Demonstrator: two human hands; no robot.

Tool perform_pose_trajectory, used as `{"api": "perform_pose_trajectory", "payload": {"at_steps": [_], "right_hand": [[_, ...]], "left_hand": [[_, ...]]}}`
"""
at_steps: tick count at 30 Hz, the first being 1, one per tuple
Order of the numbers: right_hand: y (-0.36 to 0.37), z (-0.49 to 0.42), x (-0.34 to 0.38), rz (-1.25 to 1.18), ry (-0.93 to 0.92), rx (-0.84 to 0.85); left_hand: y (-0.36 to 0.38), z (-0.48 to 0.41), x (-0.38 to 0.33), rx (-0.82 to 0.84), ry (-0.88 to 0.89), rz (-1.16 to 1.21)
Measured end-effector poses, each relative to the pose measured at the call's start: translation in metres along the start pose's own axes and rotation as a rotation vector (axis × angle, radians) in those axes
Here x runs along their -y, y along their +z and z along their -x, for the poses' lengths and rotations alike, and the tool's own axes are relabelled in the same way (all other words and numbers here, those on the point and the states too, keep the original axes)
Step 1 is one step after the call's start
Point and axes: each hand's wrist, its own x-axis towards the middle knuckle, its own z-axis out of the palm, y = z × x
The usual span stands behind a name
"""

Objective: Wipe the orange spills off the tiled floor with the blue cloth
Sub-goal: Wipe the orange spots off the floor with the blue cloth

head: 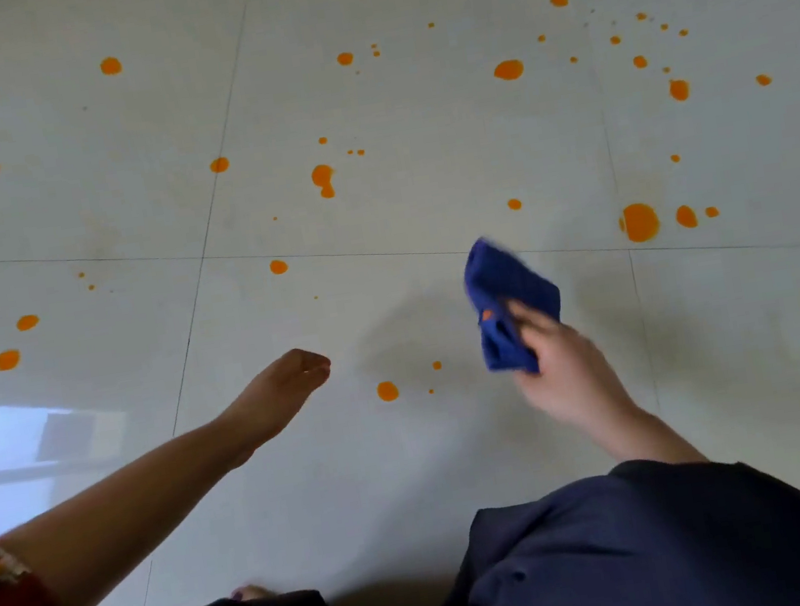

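Gripping the blue cloth [507,302] in the right half of the frame, just below centre height, the right hand [569,371] has its fingers curled round the cloth's lower part, so the bunched fabric stands out above and to the left of the knuckles. A small orange mark [487,314] shows on the cloth near the fingers, and its upper edge is blurred; whether it touches the tiled floor [436,453] cannot be told. The left hand [281,390] reaches out from the lower left toward the middle of the frame, its fingers relaxed and holding nothing. Between the two hands, slightly lower than the cloth, lies a round orange spill [388,391] with two smaller dots just beside it. Many more orange spills are scattered across the upper half of the pale floor, thickest toward the upper right, with a large spot [640,222] to the right of the cloth and well apart from it. Thin dark grout lines [328,255] cross the tiles. A bright reflection [3,440] lies on the floor at the left edge. A red patterned sleeve [0,596] shows at the lower left, and dark trousers [658,549] fill the bottom of the frame.
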Motion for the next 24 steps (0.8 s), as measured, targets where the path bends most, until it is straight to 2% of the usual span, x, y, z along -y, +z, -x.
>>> {"api": "perform_pose_trajectory", "payload": {"at_steps": [2,3,5,6,10,12,14,18,19,22,24], "right_hand": [[0.022,0.013,-0.009,0.123,0.067,0.304],[0.031,0.018,-0.01,0.11,0.139,0.303],[0.046,0.016,-0.014,0.186,0.194,0.086],[0.055,0.011,-0.014,0.272,0.214,0.047],[0.097,0.005,-0.025,0.511,0.209,0.162],[0.105,0.018,-0.037,0.547,0.13,0.196],[0.101,0.02,-0.054,0.508,0.063,0.16],[0.099,-0.03,-0.046,0.401,0.122,0.015],[0.108,-0.036,-0.036,0.397,0.059,-0.014],[0.128,0.001,-0.027,0.463,-0.275,0.107],[0.117,0.028,-0.044,0.465,-0.383,0.147]], "left_hand": [[0.002,-0.009,0.01,-0.038,0.069,-0.185],[0.002,-0.014,0.015,-0.044,0.108,-0.256],[0.002,-0.023,0.024,-0.032,0.187,-0.371],[0.001,-0.026,0.03,-0.021,0.221,-0.442],[-0.01,-0.044,0.044,-0.012,0.336,-0.764],[-0.017,-0.05,0.05,-0.056,0.354,-0.779],[-0.023,-0.055,0.061,-0.099,0.328,-0.755],[-0.023,-0.054,0.093,-0.123,0.258,-0.771],[-0.021,-0.054,0.1,-0.123,0.256,-0.768],[-0.013,-0.06,0.115,-0.128,0.26,-0.751],[-0.012,-0.066,0.119,-0.136,0.265,-0.737]]}}
